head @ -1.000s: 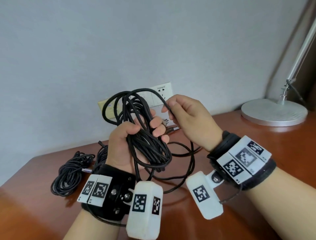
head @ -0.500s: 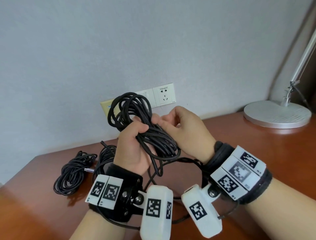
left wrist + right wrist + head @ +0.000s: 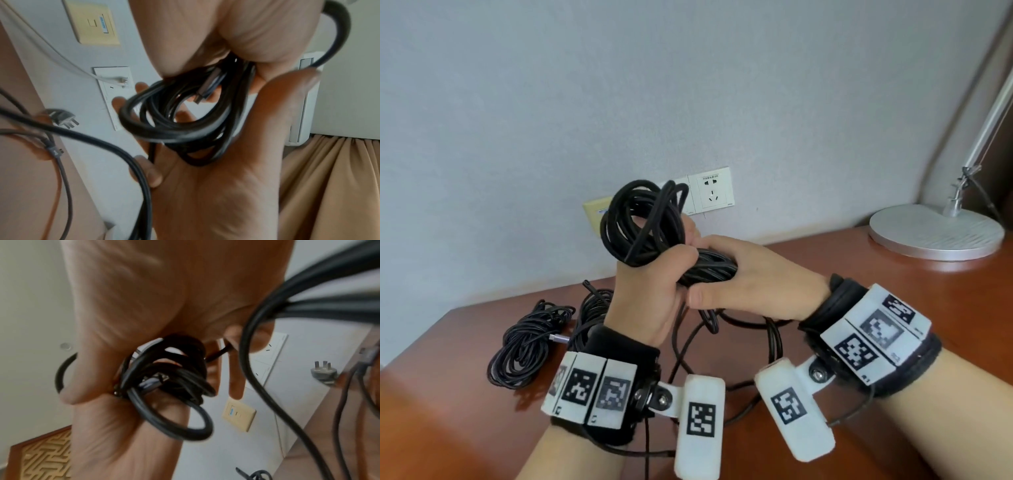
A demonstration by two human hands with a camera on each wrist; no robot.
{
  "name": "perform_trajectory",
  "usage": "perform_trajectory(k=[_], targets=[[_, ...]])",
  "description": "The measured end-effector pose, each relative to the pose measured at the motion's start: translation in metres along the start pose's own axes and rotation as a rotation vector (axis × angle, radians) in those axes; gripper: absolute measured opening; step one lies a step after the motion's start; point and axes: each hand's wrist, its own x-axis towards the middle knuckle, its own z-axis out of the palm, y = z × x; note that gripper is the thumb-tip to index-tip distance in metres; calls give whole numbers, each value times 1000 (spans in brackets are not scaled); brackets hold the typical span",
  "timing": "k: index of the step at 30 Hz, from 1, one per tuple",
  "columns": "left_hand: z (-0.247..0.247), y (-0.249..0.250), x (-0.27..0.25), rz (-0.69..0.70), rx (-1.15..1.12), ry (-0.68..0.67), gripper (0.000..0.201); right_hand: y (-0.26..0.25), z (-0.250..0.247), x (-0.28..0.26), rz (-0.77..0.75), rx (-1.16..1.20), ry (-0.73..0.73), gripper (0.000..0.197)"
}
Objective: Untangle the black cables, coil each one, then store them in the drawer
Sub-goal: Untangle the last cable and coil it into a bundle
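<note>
Gripping the black cable bundle point(image 3: 654, 236) above the worktop point(image 3: 893, 291), your left hand point(image 3: 650, 291) has its fingers curled round it, and your right hand point(image 3: 753, 277), which pinched a single strand a second ago, now wraps the same bundle. Another coiled cable point(image 3: 524, 346) lies on the worktop, left. Wall socket point(image 3: 710, 192) print is unreadable.

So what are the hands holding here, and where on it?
Both hold one black cable coil: left hand grips its middle, right hand wraps its lower loops.
</note>
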Motion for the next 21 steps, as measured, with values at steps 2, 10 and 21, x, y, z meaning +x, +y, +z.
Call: perform_trajectory(k=[2,10,21], targets=[[1,1,-1,6,15,-2,26,0,-1,0,-29,5,-10,63],[4,-7,0,-107,15,65,16,5,14,4,-51,-32,108,16],[8,-8,-1,-187,-34,140,29,5,22,3,56,174,28,15]])
